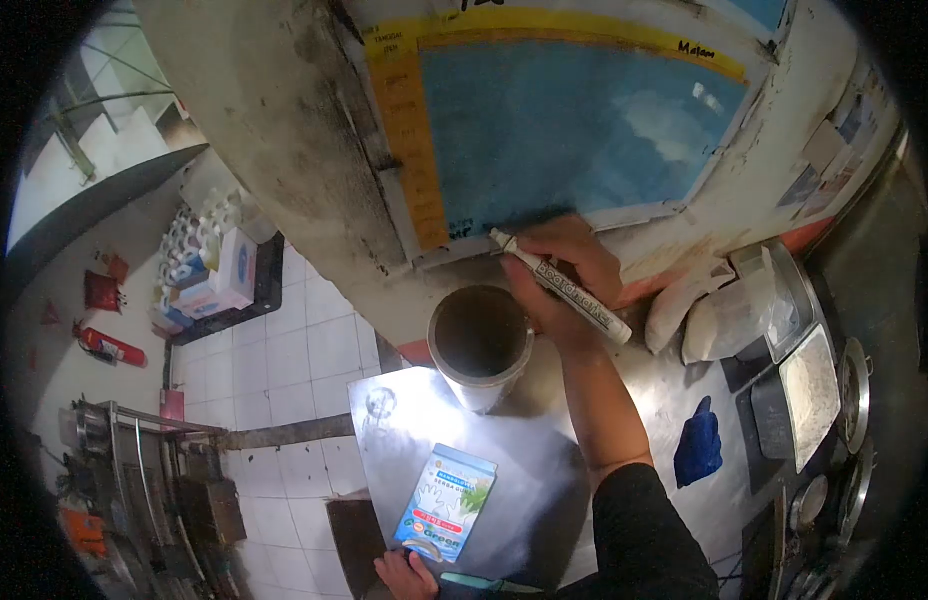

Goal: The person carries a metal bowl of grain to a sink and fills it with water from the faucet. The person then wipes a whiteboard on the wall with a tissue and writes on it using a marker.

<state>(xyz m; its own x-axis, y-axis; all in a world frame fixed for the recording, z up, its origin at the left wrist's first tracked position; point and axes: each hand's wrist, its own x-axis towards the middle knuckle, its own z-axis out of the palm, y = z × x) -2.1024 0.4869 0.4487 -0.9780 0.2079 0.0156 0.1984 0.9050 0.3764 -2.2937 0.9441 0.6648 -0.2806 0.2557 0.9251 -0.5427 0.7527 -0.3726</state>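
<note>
My right hand [564, 280] is closed round a white board marker [569, 290] with black lettering. The marker's tip end points up and left, close to the lower edge of a blue board [584, 130] with a yellow border. At the bottom of the view, my left hand [406, 575] rests by the table's front edge with its fingers partly showing, apparently empty. Just above it lies a light-blue and white carton [447, 503] with hands pictured on it. Below my right hand stands a white bucket [481, 345], dark inside.
On the metal table [399, 400] lies a dark blue glove-like item [698, 445]. Metal trays [809, 385] and clear plastic bags [744, 315] stand at the right against the wall. A fire extinguisher [112, 346] hangs at left; bottles [199, 245] fill a crate farther back.
</note>
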